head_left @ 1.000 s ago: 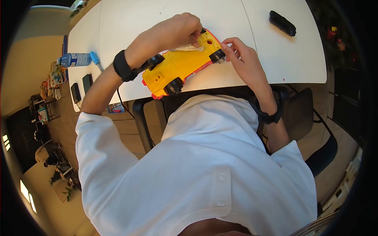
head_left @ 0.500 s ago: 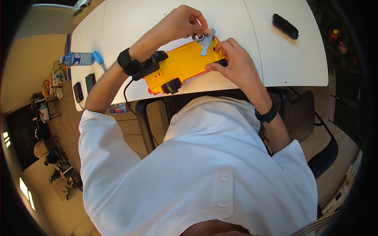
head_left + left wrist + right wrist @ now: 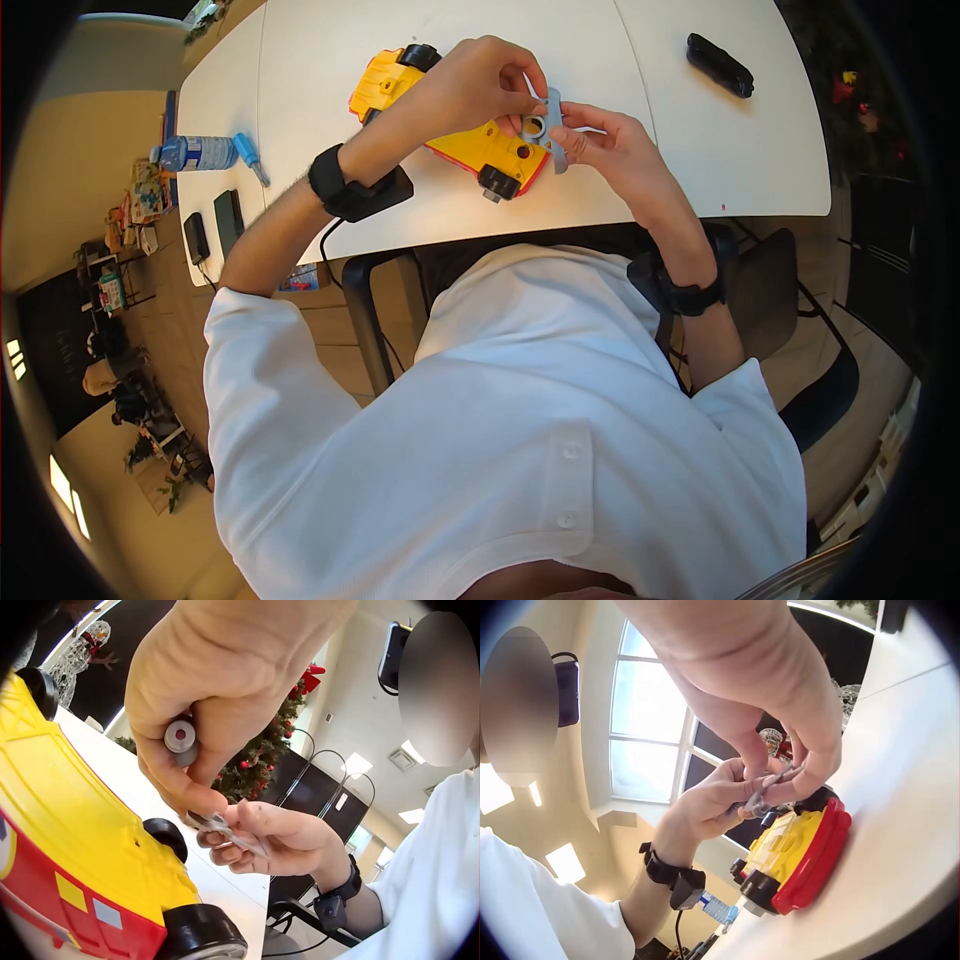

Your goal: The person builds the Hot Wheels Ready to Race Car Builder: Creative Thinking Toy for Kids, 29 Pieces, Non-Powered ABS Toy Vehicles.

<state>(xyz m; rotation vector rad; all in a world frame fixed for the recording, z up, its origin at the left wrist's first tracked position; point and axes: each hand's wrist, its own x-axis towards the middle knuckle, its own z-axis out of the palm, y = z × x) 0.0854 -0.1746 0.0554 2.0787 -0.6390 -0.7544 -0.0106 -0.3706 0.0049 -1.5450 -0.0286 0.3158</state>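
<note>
Over one end of a toy truck [image 3: 470, 148], both hands hold a flat grey plastic piece [image 3: 559, 163] with a curved bar and a ring. My left hand [image 3: 478, 88] pinches it by the ring side. Thumb and fingers of my right hand [image 3: 628, 160] grip the bar side. In the left wrist view, a small grey cylinder [image 3: 180, 739] with a hole in its end sits within the curled left fingers. The truck lies upside down on the table, yellow underside up, with red sides and black wheels [image 3: 199, 934]. My left forearm hides its middle in the head view.
The white table [image 3: 720, 150] carries a black case [image 3: 720, 65] at the right. On its left side are a water bottle [image 3: 200, 153], a blue-handled tool [image 3: 250, 155], a phone [image 3: 228, 218] and a black device [image 3: 196, 236]. A cable [image 3: 325, 250] hangs from the left wrist camera.
The left hand has lifted the grey piece off the truck's underside. The right hand has let go of the truck and taken hold of the piece. The truck has turned and shifted farther back.
</note>
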